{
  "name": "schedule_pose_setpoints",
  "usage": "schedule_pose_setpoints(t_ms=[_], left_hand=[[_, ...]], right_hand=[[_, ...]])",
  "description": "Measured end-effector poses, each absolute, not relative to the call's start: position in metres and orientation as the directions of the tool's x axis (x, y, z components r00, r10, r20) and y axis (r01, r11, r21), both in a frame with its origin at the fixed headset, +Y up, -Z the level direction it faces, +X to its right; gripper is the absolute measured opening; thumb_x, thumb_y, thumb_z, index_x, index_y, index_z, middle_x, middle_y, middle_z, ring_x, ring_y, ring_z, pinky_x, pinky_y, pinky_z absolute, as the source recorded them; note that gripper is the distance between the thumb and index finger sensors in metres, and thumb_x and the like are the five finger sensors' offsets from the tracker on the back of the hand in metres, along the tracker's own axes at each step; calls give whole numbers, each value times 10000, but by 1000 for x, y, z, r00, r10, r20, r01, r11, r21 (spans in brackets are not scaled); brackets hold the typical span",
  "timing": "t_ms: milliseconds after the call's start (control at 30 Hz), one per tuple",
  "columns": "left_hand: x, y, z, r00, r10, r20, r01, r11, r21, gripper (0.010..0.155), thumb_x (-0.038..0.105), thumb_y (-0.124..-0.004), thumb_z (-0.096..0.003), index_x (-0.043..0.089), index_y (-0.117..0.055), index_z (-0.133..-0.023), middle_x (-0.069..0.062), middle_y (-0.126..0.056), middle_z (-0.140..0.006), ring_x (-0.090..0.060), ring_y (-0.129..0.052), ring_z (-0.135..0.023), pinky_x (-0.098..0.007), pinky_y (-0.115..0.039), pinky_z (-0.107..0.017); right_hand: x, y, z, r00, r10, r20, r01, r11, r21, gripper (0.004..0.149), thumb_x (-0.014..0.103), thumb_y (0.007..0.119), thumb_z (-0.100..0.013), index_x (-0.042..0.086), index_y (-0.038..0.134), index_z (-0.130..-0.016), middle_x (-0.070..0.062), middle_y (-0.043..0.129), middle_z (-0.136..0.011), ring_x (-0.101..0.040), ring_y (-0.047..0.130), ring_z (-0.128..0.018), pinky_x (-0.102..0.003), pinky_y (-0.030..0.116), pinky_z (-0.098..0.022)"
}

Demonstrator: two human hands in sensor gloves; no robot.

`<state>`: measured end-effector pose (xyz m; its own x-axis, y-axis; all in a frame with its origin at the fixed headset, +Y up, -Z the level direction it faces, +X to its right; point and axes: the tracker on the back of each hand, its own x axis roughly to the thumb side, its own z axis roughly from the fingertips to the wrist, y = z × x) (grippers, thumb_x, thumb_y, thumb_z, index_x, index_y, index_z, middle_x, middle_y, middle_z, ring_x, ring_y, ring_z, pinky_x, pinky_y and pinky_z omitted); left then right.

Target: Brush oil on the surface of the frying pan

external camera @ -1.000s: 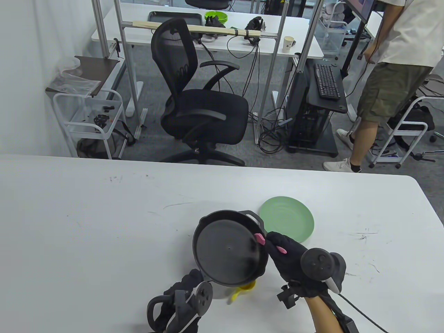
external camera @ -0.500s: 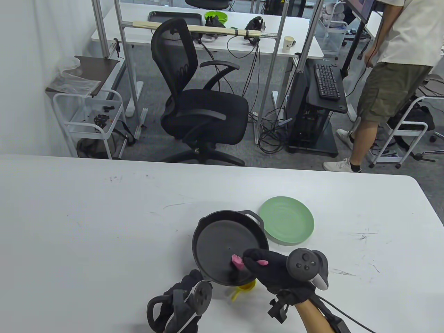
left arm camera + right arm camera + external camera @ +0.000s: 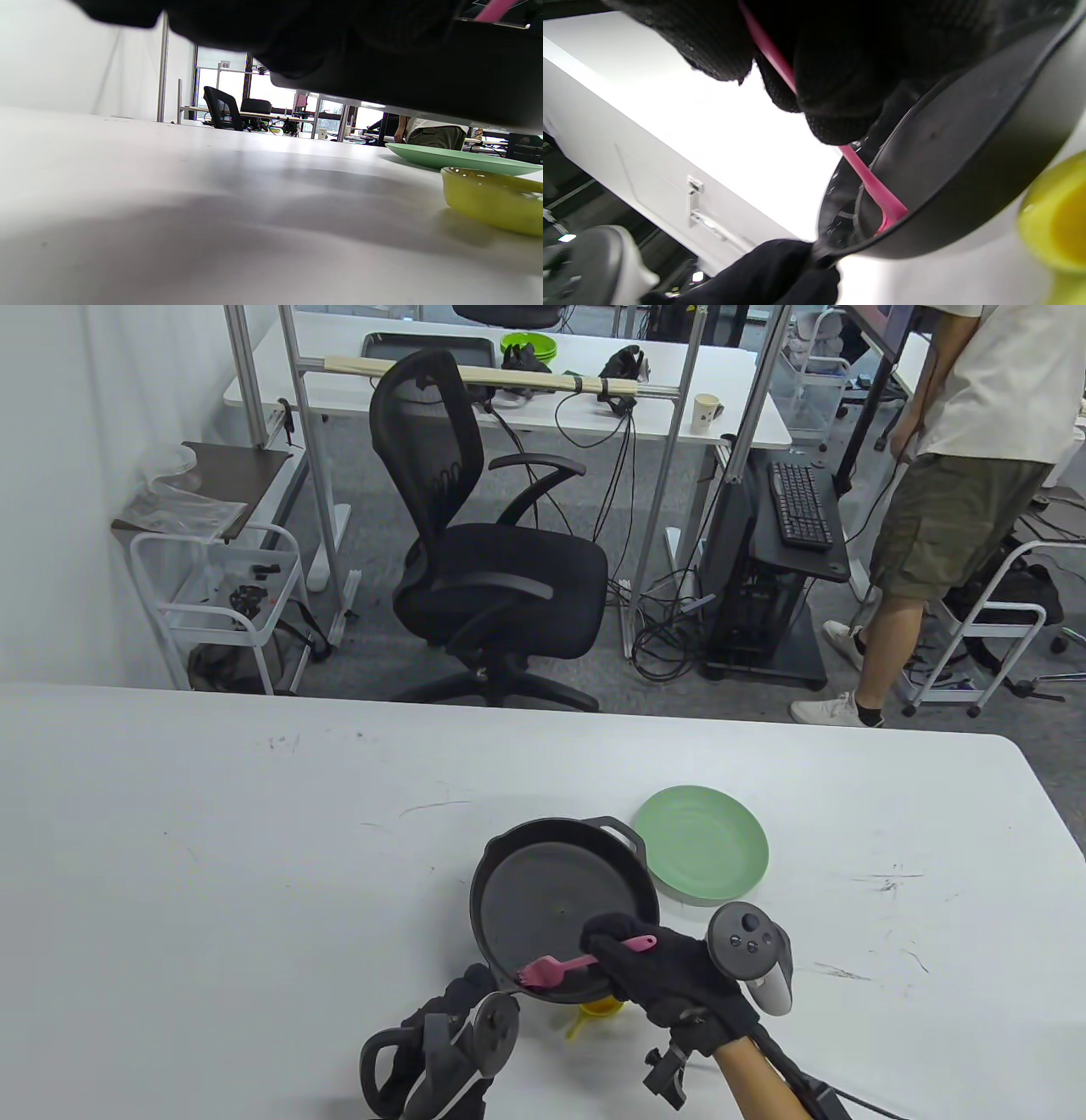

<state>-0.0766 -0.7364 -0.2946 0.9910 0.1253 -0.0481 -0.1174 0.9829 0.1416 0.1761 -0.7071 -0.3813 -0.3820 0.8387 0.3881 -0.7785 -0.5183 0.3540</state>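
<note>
A black frying pan (image 3: 543, 899) hangs tilted a little above the table, its underside (image 3: 424, 80) filling the top of the left wrist view. My left hand (image 3: 462, 1001) grips the pan's handle at the near rim. My right hand (image 3: 653, 963) pinches a pink silicone brush (image 3: 564, 965) and lays its head (image 3: 533, 976) on the pan's near inner surface. In the right wrist view the pink brush (image 3: 869, 182) runs down from my fingers into the pan (image 3: 950, 169). A small yellow dish (image 3: 602, 1011) sits on the table under the pan's near edge.
A light green plate (image 3: 702, 855) lies just right of the pan. The white table (image 3: 212, 857) stretches to the left and far side. Beyond it stand an office chair (image 3: 501, 551) and a person (image 3: 959, 492) at the right.
My right hand swept the brush from the pan's right rim down and left across the surface to its near edge. My left hand and the pan stayed put.
</note>
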Motion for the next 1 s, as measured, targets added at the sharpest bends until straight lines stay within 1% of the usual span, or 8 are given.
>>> schedule_pose_setpoints(t_ms=[133,300,433,600,667,733,867,1000], left_hand=[[-76,-736,-295,992,119,-46,-112,984,139,630,551,-741,-483,130,-767,-951,53,-972,-507,-97,-959,-211,-335,-869,-199],[-76,-736,-295,991,121,-49,-113,983,145,630,551,-742,-484,130,-767,-951,53,-971,-508,-96,-959,-211,-334,-869,-199],[-76,-736,-295,992,120,-49,-112,983,147,631,552,-741,-483,130,-767,-951,52,-973,-506,-97,-959,-211,-335,-869,-199],[-77,-736,-294,992,115,-51,-106,983,149,630,552,-741,-483,130,-768,-950,51,-973,-506,-98,-958,-210,-336,-869,-198],[-77,-736,-294,992,117,-51,-109,983,150,630,552,-740,-483,130,-767,-951,53,-973,-506,-96,-959,-210,-335,-869,-198],[-77,-736,-294,991,122,-52,-113,982,152,631,552,-740,-484,130,-767,-952,53,-972,-508,-96,-959,-210,-335,-870,-199],[-77,-737,-295,991,119,-55,-110,983,146,630,550,-744,-482,129,-769,-949,50,-973,-505,-99,-959,-210,-336,-869,-199],[-78,-737,-295,990,128,-56,-119,983,137,629,550,-743,-484,128,-769,-950,48,-973,-506,-100,-959,-210,-337,-868,-198]], right_hand=[[190,-704,-386,-443,812,380,-789,-554,264,446,446,737,-610,133,790,-923,-221,966,-693,-179,967,-380,-329,869,-260],[205,-698,-389,-546,741,390,-770,-628,114,446,443,738,-609,137,785,-929,-226,958,-707,-186,964,-397,-335,868,-271],[211,-691,-387,-653,634,414,-706,-708,-28,442,441,740,-607,149,780,-936,-229,949,-723,-192,963,-409,-339,867,-283],[209,-684,-380,-692,548,470,-667,-734,-127,435,449,738,-604,180,780,-943,-218,942,-749,-190,959,-430,-339,866,-299],[203,-685,-379,-722,491,488,-613,-780,-123,430,455,738,-604,198,781,-946,-209,942,-766,-194,960,-442,-342,867,-311],[197,-688,-378,-718,474,509,-582,-811,-66,425,464,736,-607,203,790,-937,-195,953,-755,-185,965,-438,-337,870,-311],[182,-693,-375,-626,571,532,-633,-770,82,411,468,739,-608,196,815,-906,-200,963,-705,-171,965,-406,-327,871,-285],[171,-694,-371,-515,681,521,-687,-691,225,411,470,737,-609,184,821,-893,-198,973,-673,-158,967,-378,-314,872,-261]])
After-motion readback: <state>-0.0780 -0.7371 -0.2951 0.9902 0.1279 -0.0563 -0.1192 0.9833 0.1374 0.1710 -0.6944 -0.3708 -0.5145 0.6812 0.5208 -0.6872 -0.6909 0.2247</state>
